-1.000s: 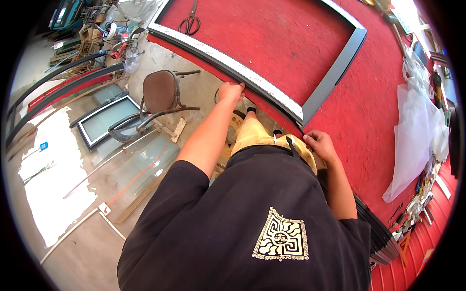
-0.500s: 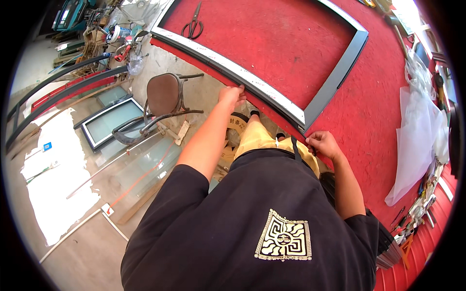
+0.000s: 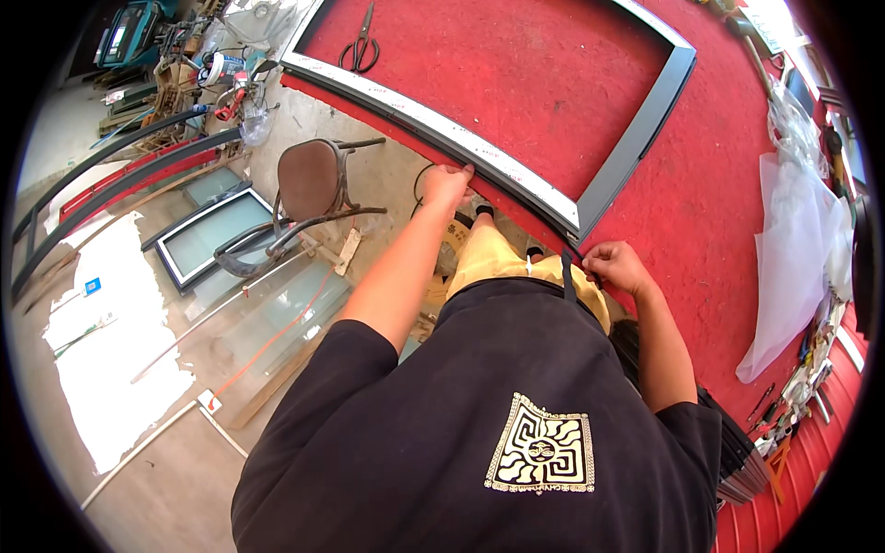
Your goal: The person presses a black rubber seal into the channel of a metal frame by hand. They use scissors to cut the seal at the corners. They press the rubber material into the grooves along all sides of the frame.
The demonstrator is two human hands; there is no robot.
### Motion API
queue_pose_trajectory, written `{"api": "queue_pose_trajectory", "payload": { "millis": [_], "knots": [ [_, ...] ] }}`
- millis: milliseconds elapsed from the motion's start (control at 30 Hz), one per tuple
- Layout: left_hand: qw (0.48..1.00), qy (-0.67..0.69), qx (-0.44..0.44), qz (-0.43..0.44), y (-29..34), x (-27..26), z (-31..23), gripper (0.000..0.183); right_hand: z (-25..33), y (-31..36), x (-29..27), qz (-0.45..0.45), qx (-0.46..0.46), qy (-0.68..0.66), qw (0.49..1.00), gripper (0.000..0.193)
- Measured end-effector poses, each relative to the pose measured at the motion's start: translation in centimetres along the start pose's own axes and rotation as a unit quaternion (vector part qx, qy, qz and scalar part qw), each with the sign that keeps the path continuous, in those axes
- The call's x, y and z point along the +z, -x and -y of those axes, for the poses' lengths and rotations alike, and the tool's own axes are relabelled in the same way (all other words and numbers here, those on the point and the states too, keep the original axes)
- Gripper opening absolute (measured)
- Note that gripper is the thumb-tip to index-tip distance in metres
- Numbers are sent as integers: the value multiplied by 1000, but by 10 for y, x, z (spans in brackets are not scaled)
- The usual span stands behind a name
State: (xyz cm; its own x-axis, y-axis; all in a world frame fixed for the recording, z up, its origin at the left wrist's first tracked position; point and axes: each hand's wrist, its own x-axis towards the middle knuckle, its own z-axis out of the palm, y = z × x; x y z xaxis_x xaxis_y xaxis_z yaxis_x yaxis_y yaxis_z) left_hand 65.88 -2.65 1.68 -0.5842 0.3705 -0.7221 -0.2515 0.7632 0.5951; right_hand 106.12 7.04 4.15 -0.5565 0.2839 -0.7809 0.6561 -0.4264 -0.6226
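Observation:
A grey and white metal window frame lies on the red-covered table, its near rail close to the table edge. My left hand is closed at that rail, thumb and fingertips pinching a thin black strip against its side. Part of this strip seems to loop out left of the hand. My right hand is closed in a pinch just off the frame's near right corner, where a dark strip end hangs beside the fingertips. What lies inside its fingers is mostly hidden. Black-handled scissors rest inside the frame.
A brown-seated chair stands left of the table, beside a smaller glazed window frame and glass sheets on the floor. Clear plastic sheeting lies along the table's right side, near assorted tools.
My left hand has shifted slightly right along the rail, and a thin black loop now shows beside it. The right hand stays near the corner, fingers still pinched.

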Motion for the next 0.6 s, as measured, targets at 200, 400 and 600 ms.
{"api": "queue_pose_trajectory", "payload": {
  "millis": [200,400,600],
  "knots": [
    [998,-58,-1,-36,-11,3,2,35,-1,-3,2,0,-3,-14,1000,15],
    [999,9,25,-21,7,9,10,35,0,-1,2,-7,2,-18,1000,16],
    [993,-97,33,-59,-7,16,14,44,-1,-5,3,-10,-27,-8,1000,18]
  ]
}}
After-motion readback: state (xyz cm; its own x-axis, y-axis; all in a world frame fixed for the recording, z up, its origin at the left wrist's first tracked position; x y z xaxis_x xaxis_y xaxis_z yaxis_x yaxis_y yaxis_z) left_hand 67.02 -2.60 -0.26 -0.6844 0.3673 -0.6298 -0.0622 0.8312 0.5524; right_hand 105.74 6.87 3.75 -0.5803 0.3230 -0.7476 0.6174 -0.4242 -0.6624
